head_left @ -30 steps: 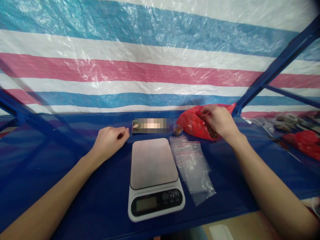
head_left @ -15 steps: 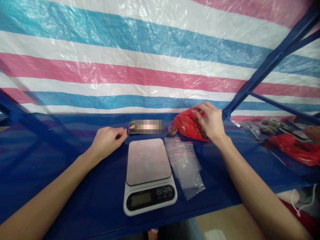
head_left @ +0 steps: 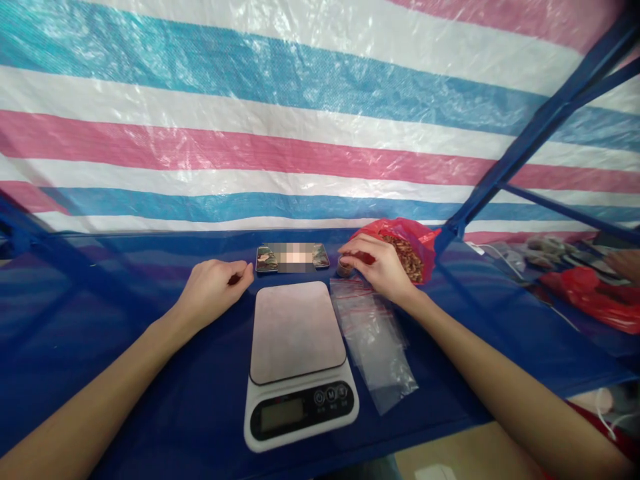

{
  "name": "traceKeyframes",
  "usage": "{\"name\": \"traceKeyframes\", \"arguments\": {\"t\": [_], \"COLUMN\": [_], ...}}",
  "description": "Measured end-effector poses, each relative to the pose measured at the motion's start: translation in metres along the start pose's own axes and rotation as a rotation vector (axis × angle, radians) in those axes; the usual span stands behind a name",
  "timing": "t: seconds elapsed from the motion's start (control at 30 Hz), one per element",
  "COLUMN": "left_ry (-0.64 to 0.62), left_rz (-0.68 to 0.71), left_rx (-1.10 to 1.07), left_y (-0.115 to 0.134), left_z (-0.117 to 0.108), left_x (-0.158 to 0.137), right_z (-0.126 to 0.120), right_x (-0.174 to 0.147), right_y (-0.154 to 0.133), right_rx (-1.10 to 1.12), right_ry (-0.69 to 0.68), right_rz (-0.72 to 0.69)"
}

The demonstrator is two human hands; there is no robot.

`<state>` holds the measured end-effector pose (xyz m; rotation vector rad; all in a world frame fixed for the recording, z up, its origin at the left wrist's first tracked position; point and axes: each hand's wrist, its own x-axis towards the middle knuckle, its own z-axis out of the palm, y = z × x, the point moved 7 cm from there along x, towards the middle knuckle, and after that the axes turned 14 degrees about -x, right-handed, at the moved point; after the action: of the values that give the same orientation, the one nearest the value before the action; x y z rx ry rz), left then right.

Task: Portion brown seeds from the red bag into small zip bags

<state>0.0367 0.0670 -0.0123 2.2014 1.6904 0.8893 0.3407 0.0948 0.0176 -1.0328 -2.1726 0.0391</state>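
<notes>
My left hand [head_left: 216, 288] rests on the blue tabletop to the left of the kitchen scale [head_left: 297, 333]. Its fingers are curled in, with nothing seen in them. Right of the phone [head_left: 267, 260], my right hand [head_left: 377, 265] has thumb and fingertips at the rim of a small clear plastic cup [head_left: 345, 269], partly covering it. Behind this hand lies an open red plastic bag [head_left: 429, 243] full of small brown dried pieces [head_left: 413, 261]. Several clear zip bags [head_left: 383, 363] lie overlapping beside the scale, under my right wrist.
A striped tarp [head_left: 250, 147] hangs behind the blue table [head_left: 165, 393]. Blue metal posts [head_left: 525, 150] stand at the right. Farther right are another red bag [head_left: 595, 300] and a co-worker's hand [head_left: 625, 263]. The table's front edge runs just below the scale.
My right hand has moved left from the red bag to the small cup. The bag's mouth now shows more of the brown pieces. My left hand has stayed in place.
</notes>
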Motion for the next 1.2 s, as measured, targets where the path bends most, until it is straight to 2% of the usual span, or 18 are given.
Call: {"name": "traceKeyframes", "arguments": {"t": [0.1,0.57,0.9,1.2], "left_ry": [-0.009,0.000,-0.006,-0.019], "left_rz": [-0.012,0.003,-0.011,-0.018], "left_rx": [-0.036,-0.035,-0.006,0.000], "left_y": [0.0022,0.0035,0.0011,-0.0014], "left_z": [0.0008,-0.0028,-0.0025,-0.0021], "left_x": [-0.0007,-0.0006,0.0009,-0.0004], "right_z": [-0.0001,0.0056,0.0051,0.0065], "right_x": [0.0002,-0.0017,-0.0003,0.0004], "right_y": [0.0042,0.0019,-0.0002,-0.0039], "right_rx": [-0.003,-0.105,-0.112,-0.122], "right_ry": [0.001,-0.132,-0.198,-0.196], "right_rz": [0.005,-0.144,-0.146,-0.204]}}
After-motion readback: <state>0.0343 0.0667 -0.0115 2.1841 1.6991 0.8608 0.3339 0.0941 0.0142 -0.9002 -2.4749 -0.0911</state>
